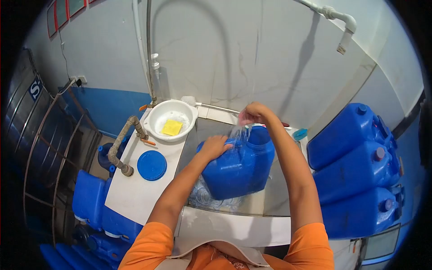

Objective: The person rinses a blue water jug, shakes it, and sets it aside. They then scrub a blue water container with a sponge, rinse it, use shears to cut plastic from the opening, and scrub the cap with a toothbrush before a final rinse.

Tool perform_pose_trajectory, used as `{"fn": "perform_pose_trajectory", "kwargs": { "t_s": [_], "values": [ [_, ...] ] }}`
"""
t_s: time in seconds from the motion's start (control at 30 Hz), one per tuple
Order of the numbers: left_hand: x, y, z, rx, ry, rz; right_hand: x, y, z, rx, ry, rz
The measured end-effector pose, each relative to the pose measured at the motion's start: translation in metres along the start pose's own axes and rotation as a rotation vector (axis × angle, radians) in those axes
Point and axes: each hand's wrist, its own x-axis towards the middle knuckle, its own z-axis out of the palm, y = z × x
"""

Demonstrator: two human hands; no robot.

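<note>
A blue plastic jerrycan (238, 173) with a wide uncapped mouth stands in the sink (279, 193). My left hand (215, 146) is closed on its top, by the handle. Just above and behind the mouth is my right hand (256, 111), its fingers curled around something pinkish that I cannot make out. Water (239, 131) runs down from beside that hand onto the top of the jerrycan. Under and beside the jerrycan lies clear, crumpled-looking plastic (202, 195), partly hidden. A round blue lid (151, 165) rests on the counter to the left.
A white basin (191, 118) holds suds and a yellow sponge (172, 128). A bent metal pipe (119, 144) rises from the counter at left. Several blue jerrycans (342, 175) stand along the right side, with more blue containers (87, 198) low at left. A brush-like turquoise item (299, 134) lies behind the sink.
</note>
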Motion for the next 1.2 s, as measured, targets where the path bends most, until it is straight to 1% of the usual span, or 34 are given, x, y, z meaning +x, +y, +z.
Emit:
{"fn": "perform_pose_trajectory", "kwargs": {
  "t_s": [0.07, 0.1, 0.17, 0.2, 0.27, 0.3, 0.37, 0.4, 0.47, 0.5, 0.57, 0.6, 0.63, 0.67, 0.7, 0.77, 0.8, 0.83, 0.87, 0.9, 0.93, 0.97, 1.0, 1.03, 1.07, 1.1, 1.13, 1.17, 1.2],
  "values": [
    [0.021, 0.011, 0.017, 0.33, 0.146, 0.04, 0.0, 0.001, 0.004, -0.006, 0.026, -0.016],
    [0.026, 0.01, 0.024, 0.323, 0.151, 0.032, -0.002, 0.0, 0.007, 0.002, 0.061, -0.04],
    [0.036, 0.008, 0.036, 0.394, 0.319, 0.323, -0.006, -0.001, 0.014, 0.007, 0.062, -0.055],
    [0.037, 0.013, 0.04, 0.389, 0.32, 0.323, -0.006, 0.001, 0.014, 0.021, 0.065, -0.068],
    [0.037, 0.02, 0.046, 0.365, 0.453, 0.384, 0.001, 0.004, 0.012, 0.041, 0.036, -0.08],
    [0.036, 0.019, 0.046, 0.365, 0.449, 0.384, 0.004, 0.006, 0.012, 0.063, 0.006, -0.096],
    [0.039, 0.016, 0.043, 0.298, 0.44, 0.48, 0.008, 0.01, 0.01, 0.099, 0.019, -0.104],
    [0.038, 0.018, 0.037, 0.299, 0.44, 0.479, 0.009, 0.01, 0.01, 0.134, 0.033, -0.115],
    [0.031, 0.023, 0.019, 0.125, 0.26, 0.474, 0.003, 0.009, 0.011, 0.142, 0.054, -0.118],
    [0.03, 0.024, 0.013, 0.126, 0.261, 0.474, 0.003, 0.011, 0.01, 0.15, 0.076, -0.12],
    [0.029, 0.027, 0.002, 0.257, 0.016, 0.338, 0.006, 0.012, 0.012, 0.124, 0.098, -0.119],
    [0.026, 0.028, -0.005, 0.256, 0.014, 0.342, 0.007, 0.013, 0.01, 0.098, 0.121, -0.118],
    [0.021, 0.025, -0.012, 0.253, -0.07, 0.301, 0.002, 0.012, 0.011, 0.103, 0.127, -0.118],
    [0.016, 0.023, -0.019, 0.25, -0.154, 0.258, -0.002, 0.009, 0.012, 0.033, 0.141, -0.127],
    [0.012, 0.019, -0.019, 0.252, -0.157, 0.263, -0.005, 0.008, 0.014, -0.037, 0.155, -0.136],
    [0.002, 0.008, -0.014, 0.116, -0.199, 0.148, 0.001, 0.013, 0.016, -0.038, 0.19, -0.153],
    [-0.004, 0.002, -0.007, 0.12, -0.204, 0.15, 0.007, 0.018, 0.016, -0.045, 0.22, -0.165],
    [-0.009, -0.004, 0.0, 0.022, -0.158, 0.062, 0.014, 0.024, 0.014, -0.04, 0.222, -0.168],
    [-0.014, -0.008, 0.008, -0.077, -0.108, -0.027, 0.02, 0.03, 0.011, -0.176, 0.233, -0.155],
    [-0.021, -0.006, 0.012, -0.072, -0.105, -0.026, 0.025, 0.034, 0.01, -0.314, 0.243, -0.142],
    [-0.028, -0.004, 0.016, -0.087, -0.029, -0.085, 0.024, 0.039, 0.011, -0.315, 0.243, -0.149],
    [-0.033, -0.001, 0.019, -0.101, 0.052, -0.142, 0.022, 0.046, 0.014, -0.574, 0.213, -0.291],
    [-0.037, 0.003, 0.023, -0.096, 0.063, -0.139, 0.02, 0.056, 0.018, -0.834, 0.182, -0.436],
    [-0.041, 0.009, 0.029, -0.104, 0.106, -0.156, 0.031, 0.082, 0.025, -0.949, 0.136, -0.584],
    [-0.043, 0.016, 0.033, -0.113, 0.15, -0.172, -0.001, 0.076, 0.043, -1.197, -0.078, -0.523],
    [-0.041, 0.021, 0.034, -0.122, 0.192, -0.188, 0.0, 0.114, 0.051, -1.141, 0.0, -0.731],
    [-0.04, 0.036, 0.017, -0.414, -0.134, -0.39, -0.014, 0.131, 0.061, -1.251, 0.133, -0.826],
    [-0.041, 0.036, 0.015, -0.414, -0.12, -0.385, -0.027, 0.14, 0.069, -1.355, 0.27, -0.923],
    [-0.048, 0.034, 0.017, -0.475, -0.124, -0.3, -0.036, 0.145, 0.069, -1.299, 0.369, -1.058]
  ]
}}
